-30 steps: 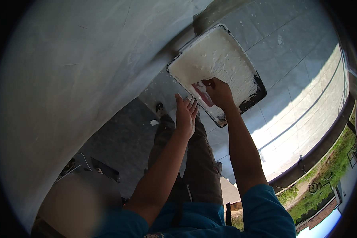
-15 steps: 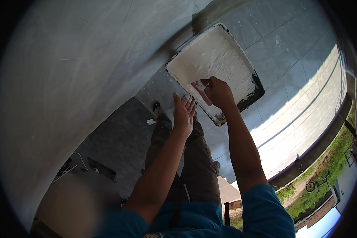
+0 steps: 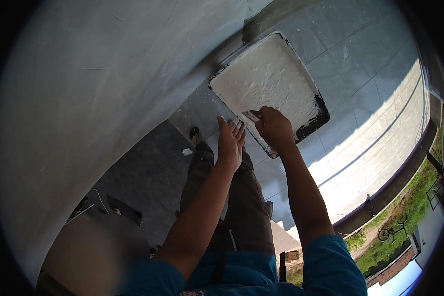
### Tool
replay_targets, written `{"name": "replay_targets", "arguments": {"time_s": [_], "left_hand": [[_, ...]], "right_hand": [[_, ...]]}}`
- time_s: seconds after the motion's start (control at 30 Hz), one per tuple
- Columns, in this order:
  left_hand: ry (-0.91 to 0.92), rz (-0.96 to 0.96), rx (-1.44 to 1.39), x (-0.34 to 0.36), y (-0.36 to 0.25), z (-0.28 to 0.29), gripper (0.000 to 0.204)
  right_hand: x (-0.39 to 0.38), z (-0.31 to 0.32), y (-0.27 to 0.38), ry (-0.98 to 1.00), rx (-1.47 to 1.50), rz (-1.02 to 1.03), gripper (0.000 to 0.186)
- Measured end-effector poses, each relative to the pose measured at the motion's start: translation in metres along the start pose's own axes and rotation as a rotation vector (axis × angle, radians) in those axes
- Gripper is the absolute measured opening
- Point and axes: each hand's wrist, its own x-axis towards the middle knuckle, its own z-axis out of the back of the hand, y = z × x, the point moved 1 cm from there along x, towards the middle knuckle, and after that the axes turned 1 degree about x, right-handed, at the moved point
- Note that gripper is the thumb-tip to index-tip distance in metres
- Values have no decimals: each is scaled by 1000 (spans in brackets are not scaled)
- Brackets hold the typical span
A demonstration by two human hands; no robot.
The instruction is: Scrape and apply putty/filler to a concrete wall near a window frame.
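A black-rimmed rectangular tray (image 3: 322,109) on the floor is filled with thick white paste (image 3: 276,74), smeared and rippled on top. At the tray's near left edge, my right hand (image 3: 274,127) is closed round a flat scraper (image 3: 251,115); most of the scraper is hidden by the hand, and white paste coats the part that shows. Just left of it my left hand (image 3: 230,143) is held open, palm turned toward the tray, with white smears on its fingers. Nothing lies in its palm that I can see.
A large grey wall (image 3: 93,98) curves up on the left. Grey floor tiles (image 3: 350,69) lie right of the tray, with a bright sunlit strip (image 3: 365,172). A small white scrap (image 3: 187,152) lies by my foot (image 3: 195,134). Grass (image 3: 380,251) shows outside at lower right.
My right hand has drawn slightly down toward me along the tray's edge. The scraper's reddish face, plain before, is now mostly turned or hidden. My left hand stays nearly still.
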Motion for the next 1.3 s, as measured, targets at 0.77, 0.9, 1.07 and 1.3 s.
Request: {"name": "replay_targets", "arguments": {"time_s": [0.77,0.9,1.07,1.3], "left_hand": [[6,-7,4,0,4,-2,106],[67,-19,16,-1,5,-4,109],[72,-13,32,0,1,2,110],[50,-9,34,1,1,4,106]], "right_hand": [[21,-10,-36,1,348,-218,32],[25,-15,-59,32,477,-249,30],[18,-8,-51,41,820,-333,27],[3,1,-56,-63,1211,-309,24]]}}
